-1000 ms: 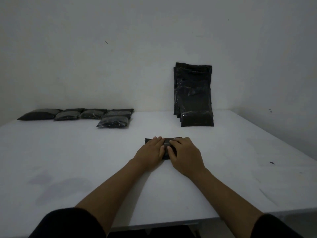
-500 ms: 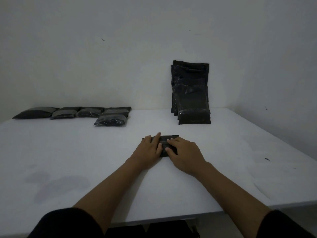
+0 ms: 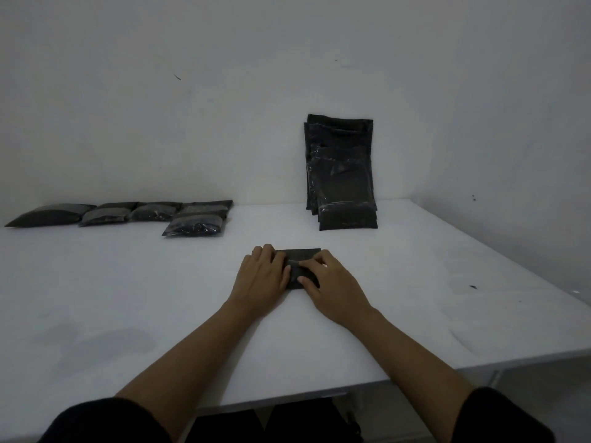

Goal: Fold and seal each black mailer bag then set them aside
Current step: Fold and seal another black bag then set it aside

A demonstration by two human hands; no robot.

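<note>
Mid-table, the left hand (image 3: 260,278) and right hand (image 3: 332,287) press flat on the folded mailer bag (image 3: 299,266), probably sealing it; next it likely joins the finished pile (image 3: 134,214).

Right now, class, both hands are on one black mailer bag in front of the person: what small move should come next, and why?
Probably press along the fold to seal it. Both the left hand and right hand lie on the folded mailer bag flat on the table; it has not yet joined the finished bags at far left.
</note>
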